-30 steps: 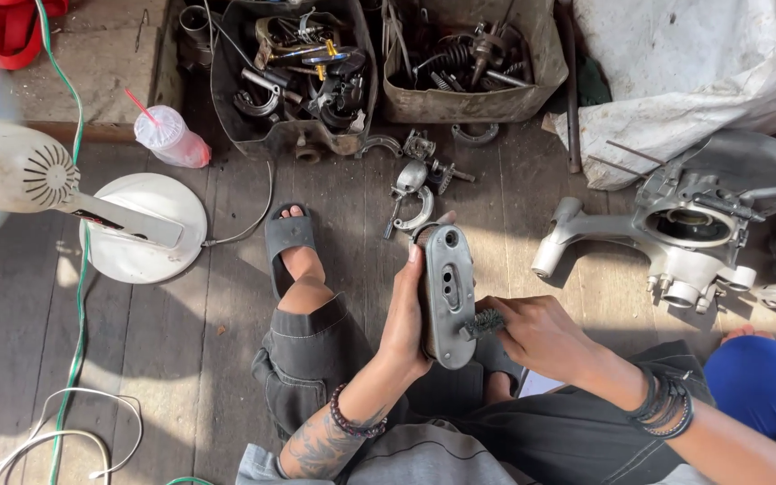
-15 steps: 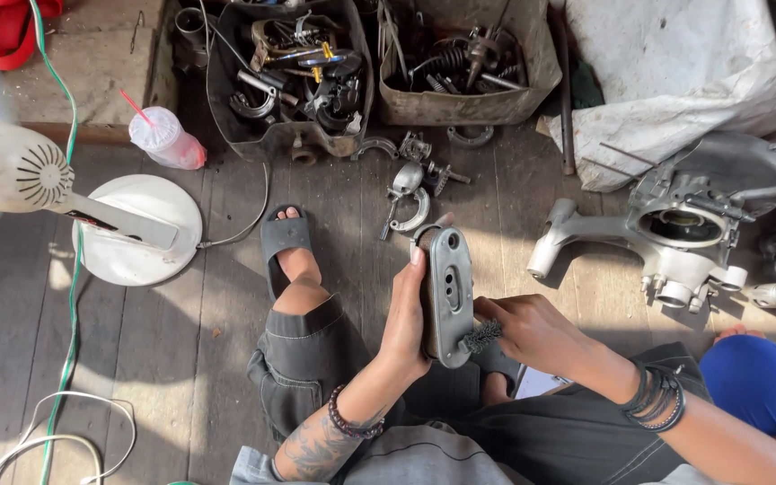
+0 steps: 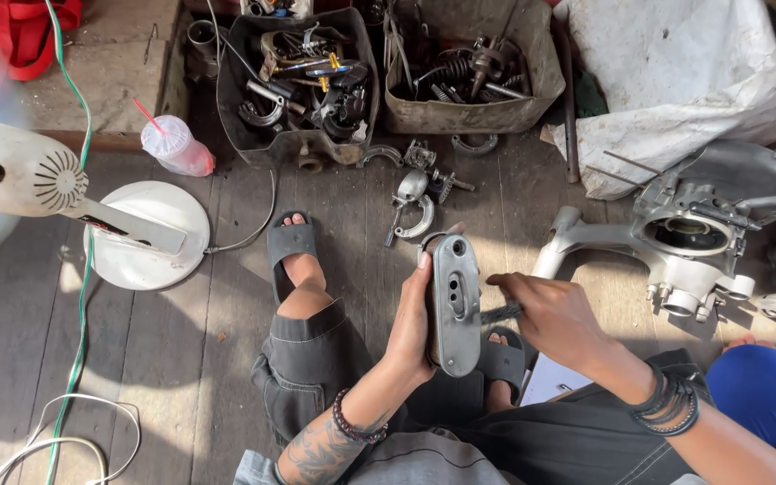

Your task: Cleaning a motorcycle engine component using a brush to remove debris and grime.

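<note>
While gripped by left hand (image 3: 413,316), grey cover (image 3: 454,303).

Left hand (image 3: 413,316) is wrapped around the side of a long grey metal cover (image 3: 454,304), holding it upright over the lap, while the right hand (image 3: 554,316) pokes a small dark brush (image 3: 499,313) against its edge. Feet in grey sandals (image 3: 291,250) sit on the wooden floor (image 3: 181,350), with a white fan (image 3: 65,193) off to the left and a big engine casing (image 3: 689,238) to the right. Up top there are two bins of greasy parts (image 3: 303,76) and a pink drink cup (image 3: 177,146) with a straw.
</note>
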